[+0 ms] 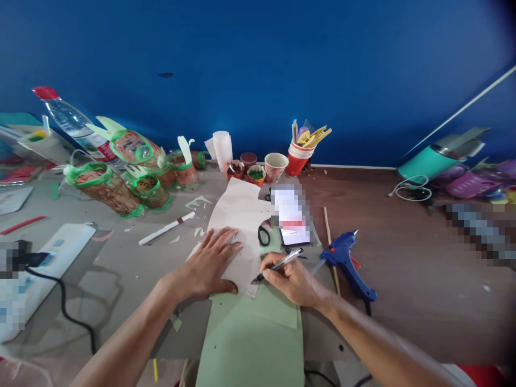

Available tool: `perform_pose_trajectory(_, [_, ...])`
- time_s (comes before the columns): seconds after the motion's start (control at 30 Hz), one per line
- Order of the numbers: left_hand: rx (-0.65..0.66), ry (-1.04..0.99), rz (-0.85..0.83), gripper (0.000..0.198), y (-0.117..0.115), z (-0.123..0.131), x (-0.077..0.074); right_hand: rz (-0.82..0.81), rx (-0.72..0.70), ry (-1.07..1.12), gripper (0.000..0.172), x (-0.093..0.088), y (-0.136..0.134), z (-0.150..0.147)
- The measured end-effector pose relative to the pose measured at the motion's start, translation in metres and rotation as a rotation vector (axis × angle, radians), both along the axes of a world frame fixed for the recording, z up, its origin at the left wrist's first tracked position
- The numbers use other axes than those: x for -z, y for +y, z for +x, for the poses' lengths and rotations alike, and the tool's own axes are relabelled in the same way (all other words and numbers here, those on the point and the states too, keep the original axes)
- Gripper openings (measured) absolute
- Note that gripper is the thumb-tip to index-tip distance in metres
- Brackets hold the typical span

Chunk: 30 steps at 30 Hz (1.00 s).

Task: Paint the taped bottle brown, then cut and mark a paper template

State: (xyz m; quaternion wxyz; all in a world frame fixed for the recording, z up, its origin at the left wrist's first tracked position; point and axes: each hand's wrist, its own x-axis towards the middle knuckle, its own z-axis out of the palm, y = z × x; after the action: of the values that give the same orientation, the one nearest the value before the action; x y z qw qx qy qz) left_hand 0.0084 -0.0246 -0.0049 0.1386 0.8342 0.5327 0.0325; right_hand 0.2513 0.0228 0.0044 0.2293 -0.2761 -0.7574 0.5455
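A pen is pinched in my right hand, its tip touching the lower right edge of a white sheet with a cut outline. My left hand lies flat on that sheet with its fingers spread. Beneath the white sheet, a pale green sheet extends toward me past the table's front edge. The black handle of a pair of scissors shows beside the white sheet; the rest is hidden. Just beyond my right hand lies a phone with a lit screen.
A blue glue gun and a thin wooden stick lie to the right. Brown and green craft cups, a white marker and a power strip are on the left. Paper cups stand along the blue wall.
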Motion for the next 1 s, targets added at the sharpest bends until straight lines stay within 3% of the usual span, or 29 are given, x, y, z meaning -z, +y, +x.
perform_pose_trajectory(0.67, [0.004,0.027,0.033,0.095,-0.0009,-0.0004,0.0039,-0.018,-0.049,-0.087,0.012,-0.0081,0.0031,0.0024])
perform_pose_trajectory(1.0, [-0.007,0.008,0.022,0.094,-0.0014,0.0000,0.0026,-0.016,-0.034,-0.110,0.012,-0.0025,0.0042,0.0043])
